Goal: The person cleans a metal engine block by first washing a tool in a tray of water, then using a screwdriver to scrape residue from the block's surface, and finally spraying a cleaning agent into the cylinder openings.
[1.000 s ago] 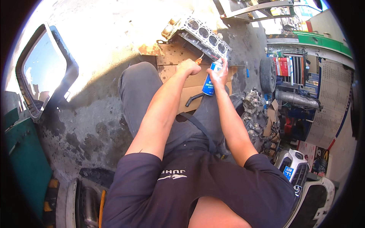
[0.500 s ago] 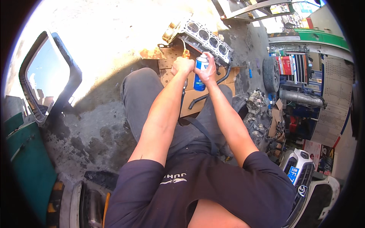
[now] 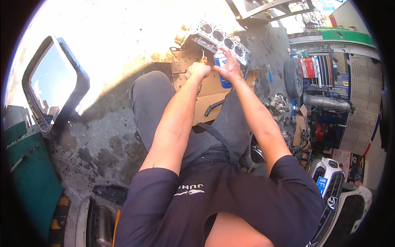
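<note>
My left hand (image 3: 198, 71) is closed in a fist round an orange-topped air blow gun (image 3: 203, 60), whose thin nozzle points up toward the engine block (image 3: 222, 38). Just to its right is a blue and white spray can (image 3: 220, 59), upright or nearly so. My right hand (image 3: 229, 69) is at the can with thumb and fingers spread, partly covering it; its grip looks loosened. Beyond both hands lies the metal engine block, its row of several round cylinder bores facing up.
Cardboard (image 3: 210, 101) lies under the work, with a bent black hose (image 3: 214, 108) on it. On the right are a tyre (image 3: 293, 78), greasy metal parts (image 3: 279, 105) and a car's front grille (image 3: 335, 187). A framed window panel (image 3: 53, 82) stands left.
My right hand has spread its fingers from round the spray can. The can sits slightly farther right. My left hand keeps the blow gun in nearly the same place.
</note>
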The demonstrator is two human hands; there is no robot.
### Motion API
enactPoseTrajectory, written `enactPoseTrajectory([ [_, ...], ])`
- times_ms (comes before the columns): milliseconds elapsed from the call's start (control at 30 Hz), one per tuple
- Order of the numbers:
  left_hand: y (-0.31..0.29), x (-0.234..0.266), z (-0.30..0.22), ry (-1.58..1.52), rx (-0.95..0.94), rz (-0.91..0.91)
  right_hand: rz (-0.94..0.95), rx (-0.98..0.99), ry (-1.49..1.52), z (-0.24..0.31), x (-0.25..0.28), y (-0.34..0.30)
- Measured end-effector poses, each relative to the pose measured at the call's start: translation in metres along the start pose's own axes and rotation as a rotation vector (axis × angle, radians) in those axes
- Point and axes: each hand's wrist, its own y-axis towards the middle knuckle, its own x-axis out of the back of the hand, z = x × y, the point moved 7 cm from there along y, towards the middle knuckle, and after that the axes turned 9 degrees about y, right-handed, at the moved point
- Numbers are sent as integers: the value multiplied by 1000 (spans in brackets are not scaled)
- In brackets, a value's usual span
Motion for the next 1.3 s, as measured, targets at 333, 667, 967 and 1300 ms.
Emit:
enactPoseTrajectory([
  [333, -5, 28, -1, -142, 46, -107, 101, 21, -102, 47, 18, 9],
  [667, 18, -6, -23, 102, -200, 71, 29, -215, -39, 6, 62, 2],
  [967, 77, -11, 1, -451, -58, -62, -55, -109, 73, 6, 74, -27],
  [1300, 30, -51, -40, 112, -299, 132, -173, -300, 86, -88, 120, -37],
])
